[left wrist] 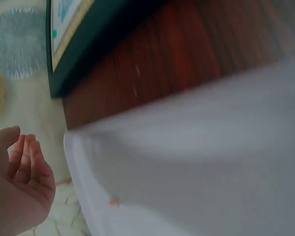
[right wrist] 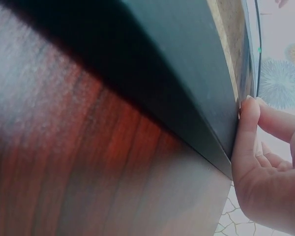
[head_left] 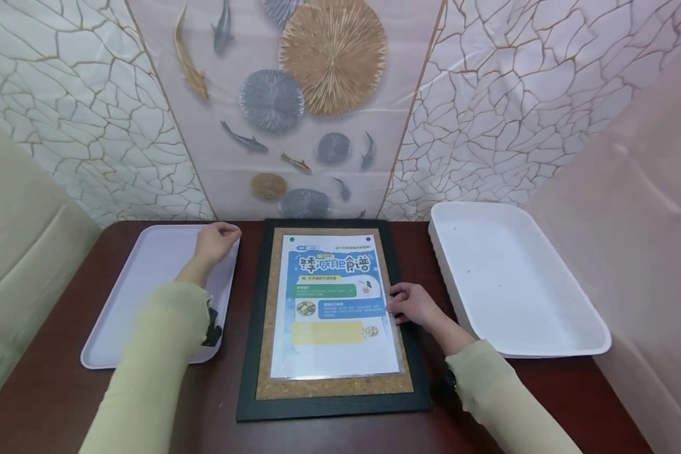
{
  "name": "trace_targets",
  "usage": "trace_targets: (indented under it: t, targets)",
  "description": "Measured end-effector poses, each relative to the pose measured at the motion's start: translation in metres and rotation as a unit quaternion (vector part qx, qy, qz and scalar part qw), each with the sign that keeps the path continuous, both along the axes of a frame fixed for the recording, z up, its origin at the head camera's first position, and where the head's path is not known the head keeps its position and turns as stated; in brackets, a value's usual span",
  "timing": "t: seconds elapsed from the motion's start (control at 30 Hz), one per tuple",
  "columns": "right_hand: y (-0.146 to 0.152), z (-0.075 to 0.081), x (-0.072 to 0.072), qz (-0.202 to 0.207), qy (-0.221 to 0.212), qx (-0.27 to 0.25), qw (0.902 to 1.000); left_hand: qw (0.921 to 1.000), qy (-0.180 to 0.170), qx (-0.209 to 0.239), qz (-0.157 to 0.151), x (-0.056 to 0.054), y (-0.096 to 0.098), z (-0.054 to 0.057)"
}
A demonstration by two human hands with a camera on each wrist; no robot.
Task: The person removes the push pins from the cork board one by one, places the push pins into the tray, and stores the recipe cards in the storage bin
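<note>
A printed sheet (head_left: 335,359) with a glossy edge lies on a cork board (head_left: 340,386) in a black frame. A green pushpin (head_left: 292,239) and a purple pushpin (head_left: 368,239) sit at its top corners. My right hand (head_left: 413,304) pinches the sheet's right edge between thumb and forefinger; in the right wrist view the right hand (right wrist: 270,157) is beside the frame. My left hand (head_left: 215,243) is over the far right corner of a pale tray (head_left: 164,265), its fingers (left wrist: 37,167) curved. I cannot tell whether it holds something small.
A deep white tray (head_left: 522,284) stands to the right of the black frame (head_left: 335,407). All of it rests on a dark red-brown table (head_left: 227,403). Behind is a patterned backdrop (head_left: 471,113), and padded pale panels stand on both sides.
</note>
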State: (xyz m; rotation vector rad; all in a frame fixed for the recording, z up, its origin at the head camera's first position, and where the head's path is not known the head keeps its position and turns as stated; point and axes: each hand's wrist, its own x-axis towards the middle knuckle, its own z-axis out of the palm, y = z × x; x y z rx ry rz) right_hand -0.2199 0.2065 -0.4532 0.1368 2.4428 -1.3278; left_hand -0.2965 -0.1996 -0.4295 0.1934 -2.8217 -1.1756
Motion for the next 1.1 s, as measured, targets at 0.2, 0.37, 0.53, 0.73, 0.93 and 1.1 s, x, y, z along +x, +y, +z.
trace_targets:
  t: [0.2,0.37,0.53,0.73,0.93,1.1]
  targets:
    - [0.001,-0.001,0.0,-0.004,0.002,-0.002,1.0,0.9973,-0.052,0.045,-0.024,-0.014,0.033,-0.01]
    - [0.003,-0.001,0.0,-0.005,0.002,0.0,1.0,0.9944,-0.065,0.068,-0.048,-0.023,0.064,-0.013]
    - [0.002,-0.001,0.0,-0.002,0.004,-0.004,1.0,0.9942,-0.072,0.047,-0.064,-0.029,0.085,-0.016]
    - [-0.001,-0.002,0.0,0.0,0.004,-0.006,1.0,0.9953,-0.059,-0.001,-0.077,-0.034,0.096,-0.022]
    - [-0.001,-0.003,0.0,-0.001,0.005,-0.004,1.0,0.9966,-0.065,-0.015,-0.049,-0.037,0.105,-0.026]
    - [0.0,-0.002,0.0,0.001,0.006,-0.005,1.0,0.997,-0.071,-0.021,-0.023,-0.038,0.111,-0.028]
